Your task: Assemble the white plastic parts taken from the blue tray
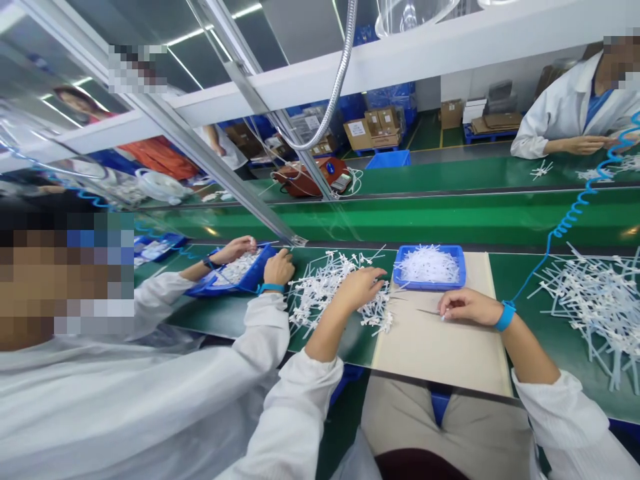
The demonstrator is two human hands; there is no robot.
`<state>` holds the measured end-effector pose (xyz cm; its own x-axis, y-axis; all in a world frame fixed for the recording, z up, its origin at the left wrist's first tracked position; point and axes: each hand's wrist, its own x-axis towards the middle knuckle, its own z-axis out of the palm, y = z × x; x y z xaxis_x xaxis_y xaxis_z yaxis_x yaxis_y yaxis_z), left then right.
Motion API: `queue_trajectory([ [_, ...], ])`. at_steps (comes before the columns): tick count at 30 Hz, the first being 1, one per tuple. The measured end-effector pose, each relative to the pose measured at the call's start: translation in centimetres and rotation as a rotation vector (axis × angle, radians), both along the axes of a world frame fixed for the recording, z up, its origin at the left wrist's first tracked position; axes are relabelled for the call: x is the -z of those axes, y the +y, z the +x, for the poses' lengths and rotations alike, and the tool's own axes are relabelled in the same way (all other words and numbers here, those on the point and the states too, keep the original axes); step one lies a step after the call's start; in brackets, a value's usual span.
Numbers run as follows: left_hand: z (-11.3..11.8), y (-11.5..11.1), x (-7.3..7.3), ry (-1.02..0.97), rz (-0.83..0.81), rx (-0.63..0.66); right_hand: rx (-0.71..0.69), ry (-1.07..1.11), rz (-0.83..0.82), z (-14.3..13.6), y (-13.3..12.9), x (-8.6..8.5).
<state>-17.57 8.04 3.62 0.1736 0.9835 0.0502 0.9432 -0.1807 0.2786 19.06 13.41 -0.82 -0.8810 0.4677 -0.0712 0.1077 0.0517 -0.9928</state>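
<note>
My left hand (361, 288) hovers at the right side of a loose pile of white plastic parts with thin translucent stems (320, 283). Its fingers are stretched out and slightly bent, and I see nothing held in them. Over the beige board (440, 353), my right hand (465, 307) is closed around slim dark tweezers (427, 312) whose tip points left. A tiny white piece (443, 318) shows at the fingertips of that hand. Just beyond the board's middle stands a blue tray (463, 270) filled with small white pieces (429, 265).
A bigger pile of stemmed white parts (595, 300) lies to the right. A blue coiled cord (570, 217) runs to my right wristband (506, 315). At my left, a co-worker's hands (278, 268) are at a tilted blue tray (265, 260). A metal post (235, 180) slants across the bench.
</note>
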Motion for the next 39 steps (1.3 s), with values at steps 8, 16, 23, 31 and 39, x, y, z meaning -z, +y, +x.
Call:
queue_trajectory([
  [8, -0.5, 2.4, 0.8, -0.017, -0.167, 0.146, 0.03, -0.037, -0.02, -0.1, -0.1, 0.5],
  [16, -1.2, 2.9, 1.2, -0.163, -0.098, 0.063, 0.045, -0.017, -0.023, -0.2, -0.2, 0.6],
  [23, -1.3, 2.9, 1.1, -0.388, 0.106, -0.189, 0.081, 0.012, 0.057, -0.3, -0.1, 1.2],
  [31, -0.6, 3.3, -0.7, -0.653, 0.416, -0.397, 0.052, 0.001, 0.048, -0.2, -0.1, 1.4],
  [39, 0.7, 1.6, -3.5, -1.071, 0.606, -0.431, 0.013, 0.05, 0.131, 0.8, 0.2, 1.4],
])
